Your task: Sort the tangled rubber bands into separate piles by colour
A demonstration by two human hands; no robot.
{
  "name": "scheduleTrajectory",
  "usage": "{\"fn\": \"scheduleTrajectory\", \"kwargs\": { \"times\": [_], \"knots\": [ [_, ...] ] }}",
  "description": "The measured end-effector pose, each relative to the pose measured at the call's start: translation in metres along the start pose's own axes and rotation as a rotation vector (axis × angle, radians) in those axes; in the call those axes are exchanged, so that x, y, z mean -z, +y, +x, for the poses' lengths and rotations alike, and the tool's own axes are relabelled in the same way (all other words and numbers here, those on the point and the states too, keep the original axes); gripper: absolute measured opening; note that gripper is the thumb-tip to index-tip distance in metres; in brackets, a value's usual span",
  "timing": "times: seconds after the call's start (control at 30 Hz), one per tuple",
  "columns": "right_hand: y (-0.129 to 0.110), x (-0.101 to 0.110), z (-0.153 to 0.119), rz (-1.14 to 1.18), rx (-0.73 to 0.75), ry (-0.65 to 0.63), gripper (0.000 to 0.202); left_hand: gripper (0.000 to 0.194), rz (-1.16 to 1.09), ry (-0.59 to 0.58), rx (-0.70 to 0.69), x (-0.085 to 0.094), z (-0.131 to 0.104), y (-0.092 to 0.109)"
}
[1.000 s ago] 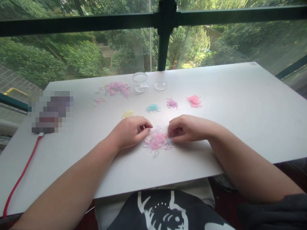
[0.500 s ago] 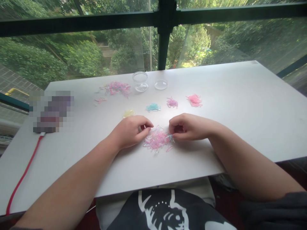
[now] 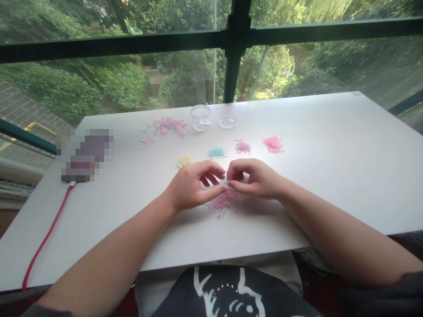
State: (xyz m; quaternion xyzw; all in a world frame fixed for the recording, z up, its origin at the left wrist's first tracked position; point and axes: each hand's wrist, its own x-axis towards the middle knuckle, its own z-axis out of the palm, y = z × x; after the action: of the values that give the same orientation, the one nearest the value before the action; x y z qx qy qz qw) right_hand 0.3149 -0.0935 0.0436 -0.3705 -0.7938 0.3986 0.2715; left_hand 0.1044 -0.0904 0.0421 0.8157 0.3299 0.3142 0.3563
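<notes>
A loose pile of mostly pink thin bands [image 3: 223, 202] lies on the white table, partly under both hands. Above its left side is my left hand [image 3: 194, 184], thumb and fingers apart, its thumb tip close to the right fingertips. My right hand [image 3: 253, 178] pinches a small blue band [image 3: 226, 182] between thumb and forefinger. Beyond the hands lie small heaps: yellow [image 3: 184, 160], teal [image 3: 217, 152], purple [image 3: 243, 146] and pink [image 3: 273, 144].
At the back stand a clear round jar [image 3: 200, 119] and a clear lid [image 3: 227, 122]. Left of them is a mixed pile [image 3: 170, 126]. A blurred-out object [image 3: 89, 154] with a red cable [image 3: 48, 235] lies at the left.
Both hands have come together over the pile. The right hand has lifted the blue band off the pile's right edge, and the left hand's fingers have spread. The view has shifted slightly.
</notes>
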Motion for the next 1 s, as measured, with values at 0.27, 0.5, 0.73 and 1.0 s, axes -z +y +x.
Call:
{"fn": "scheduleTrajectory", "kwargs": {
  "times": [0.27,0.5,0.73,1.0],
  "knots": [
    [-0.002,-0.001,0.001,-0.02,0.024,0.053,0.003,0.017,-0.047,0.011,0.014,-0.004,0.0,0.0],
    [-0.002,-0.005,0.002,-0.027,0.007,0.045,0.002,0.01,-0.057,0.028,0.071,-0.005,0.0,0.0],
    [-0.003,-0.005,0.001,-0.058,0.016,0.005,0.015,0.006,-0.091,0.019,0.09,-0.003,0.001,-0.002],
    [-0.003,-0.014,0.004,-0.06,-0.052,0.03,0.026,0.007,-0.174,0.023,0.147,-0.004,0.001,-0.002]
  ]
}}
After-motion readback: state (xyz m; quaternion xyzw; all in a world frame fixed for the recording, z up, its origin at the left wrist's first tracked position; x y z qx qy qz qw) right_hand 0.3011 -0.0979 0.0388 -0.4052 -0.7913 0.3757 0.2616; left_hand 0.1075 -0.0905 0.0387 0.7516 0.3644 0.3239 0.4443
